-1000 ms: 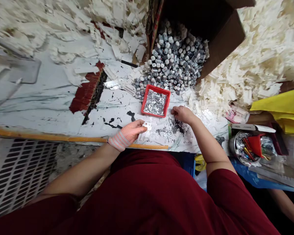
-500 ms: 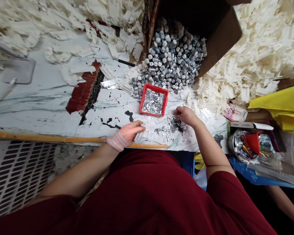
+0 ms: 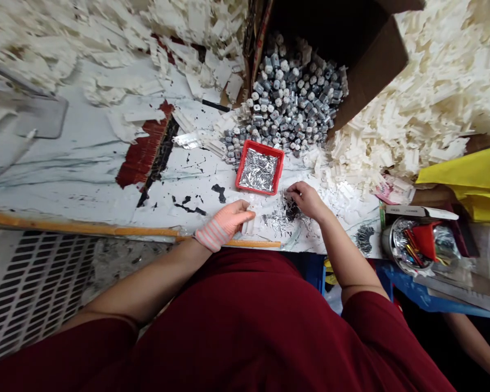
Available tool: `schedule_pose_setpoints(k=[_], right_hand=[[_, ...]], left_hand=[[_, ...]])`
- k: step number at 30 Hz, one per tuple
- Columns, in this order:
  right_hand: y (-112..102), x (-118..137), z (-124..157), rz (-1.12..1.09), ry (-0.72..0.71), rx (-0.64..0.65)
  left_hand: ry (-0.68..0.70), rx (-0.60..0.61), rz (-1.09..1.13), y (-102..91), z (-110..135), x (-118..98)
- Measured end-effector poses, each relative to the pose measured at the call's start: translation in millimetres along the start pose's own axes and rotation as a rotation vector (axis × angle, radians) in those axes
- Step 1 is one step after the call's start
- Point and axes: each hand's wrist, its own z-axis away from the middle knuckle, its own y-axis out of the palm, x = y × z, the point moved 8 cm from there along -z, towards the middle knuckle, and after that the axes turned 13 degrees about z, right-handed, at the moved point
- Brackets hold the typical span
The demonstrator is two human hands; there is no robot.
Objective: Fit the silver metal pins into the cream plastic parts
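White marble-look tabletop (image 3: 77, 174), its surface peeling in dark red and black patches, with a wooden strip (image 3: 106, 231) along the near edge. Beyond the edge, low on your left, a slotted white panel (image 3: 36, 294). Far side: an open cardboard box (image 3: 371, 71) full of small grey motors (image 3: 289, 103), some spilled onto the table beside it. Heaps of white plastic pieces (image 3: 416, 120) lie around the box and spread across the table. Off to your right, yellow paper (image 3: 465, 179) and a metal can (image 3: 408, 245) crammed with pens and odds and ends.

Your left hand (image 3: 228, 220), in a pink striped glove, lies flat-ish near the table edge. Its fingers (image 3: 245, 215) are together and stretched forward, touching a small patch of white plastic pieces; you cannot tell if they grip one.

Your right hand (image 3: 306, 200) is bare, fingers bunched narrow, tips down at a loose scatter of silver pins (image 3: 280, 218). Whether a pin is between them, cannot tell.

A red tray (image 3: 242, 163) sits just above and between your hands, filled with more silver pins (image 3: 258, 170). Neither hand touches it.
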Motion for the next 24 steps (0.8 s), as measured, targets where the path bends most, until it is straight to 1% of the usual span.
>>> schedule_pose_setpoints(k=[1,3,5,7,10,15,17,19,21,22,23,24], right_hand=[[1.3,6.4,8.1,-0.132,0.028,-0.024],[10.0,25.9,22.0,-0.371,0.047,-0.025],[19.4,49.0,30.2,-0.49,0.017,-0.008],[24.4,66.9,32.8,-0.469,-0.025,-0.014],[27.6,78.6,31.0,-0.342,-0.064,-0.03],[36.8,85.1,32.1,-0.07,-0.039,-0.034],[43.8,87.4,35.9,-0.039,-0.002,-0.019],[52.2,85.8,40.0,-0.165,0.03,0.034],[57.2,79.0,43.6,-0.372,0.021,0.117],[55.7,71.8,45.0,-0.446,0.011,0.146],[50.6,60.2,45.7,-0.465,0.015,0.147],[42.0,44.2,45.6,-0.427,0.043,0.113]], left_hand=[[-0.008,0.003,0.003,2.6,-1.0,2.0],[-0.003,0.008,-0.01,6.4,-1.6,4.4],[0.026,0.013,-0.041,8.0,-0.8,4.8],[0.045,0.022,-0.058,7.7,0.7,6.0],[0.054,0.031,-0.068,5.4,3.3,7.5],[0.04,-0.001,-0.111,4.3,11.2,2.9],[0.026,-0.028,-0.157,3.8,15.8,0.2],[0.011,-0.028,-0.202,3.2,19.6,-0.3],[0.007,0.0,-0.235,2.4,21.1,1.4],[0.013,0.014,-0.243,1.4,21.0,2.3],[0.021,0.02,-0.243,0.0,20.3,3.1],[0.029,0.017,-0.233,-1.8,19.3,3.6]])
